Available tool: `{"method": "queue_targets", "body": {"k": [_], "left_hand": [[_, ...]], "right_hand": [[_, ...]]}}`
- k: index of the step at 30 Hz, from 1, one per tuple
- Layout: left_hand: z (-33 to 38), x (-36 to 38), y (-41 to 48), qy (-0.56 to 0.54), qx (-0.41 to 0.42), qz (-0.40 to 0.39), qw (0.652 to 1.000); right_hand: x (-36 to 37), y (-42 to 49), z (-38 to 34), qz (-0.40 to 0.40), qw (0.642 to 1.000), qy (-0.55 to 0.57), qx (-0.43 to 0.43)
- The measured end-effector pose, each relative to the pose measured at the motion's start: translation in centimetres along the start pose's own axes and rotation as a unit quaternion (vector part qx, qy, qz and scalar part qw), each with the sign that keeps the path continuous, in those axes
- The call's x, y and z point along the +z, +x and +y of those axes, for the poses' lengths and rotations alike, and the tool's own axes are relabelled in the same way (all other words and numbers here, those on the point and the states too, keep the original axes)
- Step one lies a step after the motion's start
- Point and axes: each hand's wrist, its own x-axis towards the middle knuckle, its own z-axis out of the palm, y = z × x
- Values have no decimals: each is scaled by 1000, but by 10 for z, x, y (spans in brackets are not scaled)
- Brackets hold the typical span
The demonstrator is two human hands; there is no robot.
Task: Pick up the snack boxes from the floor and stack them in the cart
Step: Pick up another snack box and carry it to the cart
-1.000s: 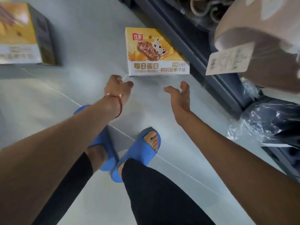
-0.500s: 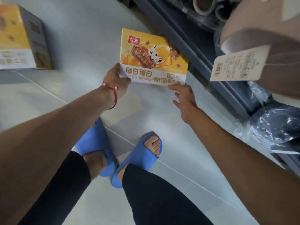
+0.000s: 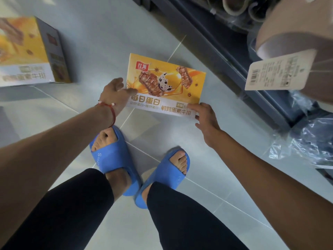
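Note:
A yellow and white snack box (image 3: pixel 167 82) with a chocolate bar picture is held above the grey tile floor, its printed face up toward me. My left hand (image 3: pixel 115 92), with a red string at the wrist, grips its left edge, thumb on the front. My right hand (image 3: pixel 205 116) pinches its lower right corner. A second, larger box of the same snack (image 3: pixel 27 53) stands on the floor at the far left. No cart is in view.
A dark blue shelf base (image 3: pixel 225 56) runs along the right. Plastic-wrapped goods (image 3: pixel 310 141) lie at its foot. A beige rolled item with a paper tag (image 3: pixel 281 69) juts in at the upper right. My feet in blue slippers (image 3: pixel 115 159) stand below the box.
Both hands reached to the box on the floor and took hold of it. The box has come up off the floor and closer to me.

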Motion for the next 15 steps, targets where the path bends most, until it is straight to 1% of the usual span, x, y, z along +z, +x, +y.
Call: {"method": "queue_targets", "body": {"k": [3,5,7,10,15], "left_hand": [[11,8,18,-16,0,-29,999],[17,17,25,-6,3,-43,999],[20,26,26,5,2,-39,999],[18,29,18,-1,-11,-22,1000],[17,7,-30,14,-30,-4,999]], "right_hand": [[5,18,-12,6,1000,16,-4],[11,26,-23,-1,1000,24,-16],[21,28,-32,-13,999,38,-18],[29,26,-33,-14,998,59,3],[26,-25,-24,-17,998,63,15]]}}
